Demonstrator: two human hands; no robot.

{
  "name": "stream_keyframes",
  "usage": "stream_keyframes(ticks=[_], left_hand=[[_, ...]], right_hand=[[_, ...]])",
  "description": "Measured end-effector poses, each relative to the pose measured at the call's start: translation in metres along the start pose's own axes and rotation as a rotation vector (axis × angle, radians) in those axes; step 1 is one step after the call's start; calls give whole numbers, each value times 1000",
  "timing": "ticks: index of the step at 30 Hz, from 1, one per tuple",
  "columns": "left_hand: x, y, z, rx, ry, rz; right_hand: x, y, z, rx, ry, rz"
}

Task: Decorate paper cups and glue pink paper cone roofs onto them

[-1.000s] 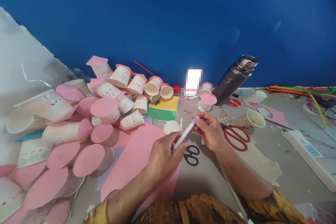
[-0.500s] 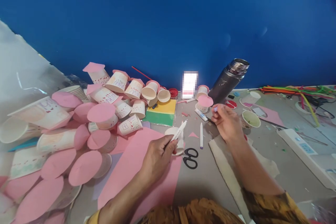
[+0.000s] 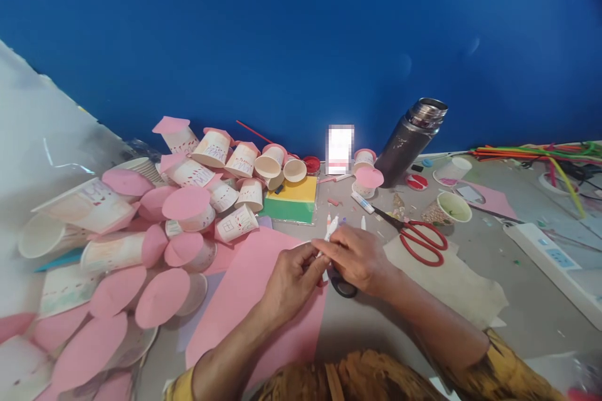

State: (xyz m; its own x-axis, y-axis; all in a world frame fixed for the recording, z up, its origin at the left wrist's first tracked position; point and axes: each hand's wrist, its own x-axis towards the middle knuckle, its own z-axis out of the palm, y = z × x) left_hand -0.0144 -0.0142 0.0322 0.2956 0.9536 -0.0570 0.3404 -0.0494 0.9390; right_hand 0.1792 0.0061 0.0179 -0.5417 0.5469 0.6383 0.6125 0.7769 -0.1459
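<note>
My left hand (image 3: 290, 279) and my right hand (image 3: 361, 258) meet at the middle of the table. Between their fingers is a white marker (image 3: 332, 227), its upper end pointing away from me. The left fingers are closed round it, and the right fingers press on it from the other side. Any cap in the right fingers is hidden. Just behind the hands, the end of another white marker (image 3: 364, 222) shows. Beneath the right hand lies a black scissors handle (image 3: 345, 286). Pink paper (image 3: 254, 282) lies under the left hand, with a white cup mostly hidden behind it.
Paper cups with pink paper tops (image 3: 188, 207) crowd the left side. A dark thermos (image 3: 409, 144) stands at the back beside a bright, blurred-out screen (image 3: 339, 149). Red-handled scissors (image 3: 426, 243), a cup (image 3: 454, 208) and a white power strip (image 3: 555, 269) are on the right.
My right hand has come down and left, from beside the thermos to the marker in my left hand. The small purple piece it held is now hidden. The red-handled scissors have come into view.
</note>
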Motion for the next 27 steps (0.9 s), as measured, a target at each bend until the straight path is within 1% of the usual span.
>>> stream_keyframes(ticks=[1,2,3,4,5,6,7,9,10,11,12,13,16,18,20,21,23,25,27], left_hand=[[1,-1,-3,34,5,48],[1,-2,-7,84,11,110],[2,-3,-13,146,44,178],[3,-5,-19,227,54,272],[2,-6,-24,320,-1,371],[2,-7,-30,416,-87,458],[0,-8,-34,528,-210,498],[-5,-10,-39,709,-377,480],[-7,-10,-39,775,-423,448],[-10,-12,-38,826,-440,417],[-11,-13,-36,863,-437,390],[-12,-14,-33,886,-424,372],[-8,-19,-26,862,-337,359],[-1,-22,-24,744,-251,351],[7,-24,-27,507,-139,274],[11,-25,-29,331,-82,204],[17,-27,-34,-125,-7,45],[19,-30,-35,-622,-10,-76],[21,-33,-33,-1010,-46,-183]], right_hand=[[0,1,-1,-2,30,11],[0,4,-1,-2,78,57],[0,9,-2,6,139,133],[0,14,-3,36,210,238],[0,21,-4,97,280,372],[0,27,-4,201,340,523],[0,33,-4,348,390,682],[0,45,-3,744,456,974],[1,50,-2,932,481,1073],[1,54,-1,1079,500,1135],[2,57,1,1174,512,1171],[2,60,2,1220,518,1189],[2,65,3,1235,529,1209],[2,67,3,1239,548,1219],[2,68,2,1238,566,1217],[3,67,2,1236,574,1212],[3,62,1,1233,591,1195],[3,51,-1,1192,605,1148],[1,37,-5,1086,588,1052]])
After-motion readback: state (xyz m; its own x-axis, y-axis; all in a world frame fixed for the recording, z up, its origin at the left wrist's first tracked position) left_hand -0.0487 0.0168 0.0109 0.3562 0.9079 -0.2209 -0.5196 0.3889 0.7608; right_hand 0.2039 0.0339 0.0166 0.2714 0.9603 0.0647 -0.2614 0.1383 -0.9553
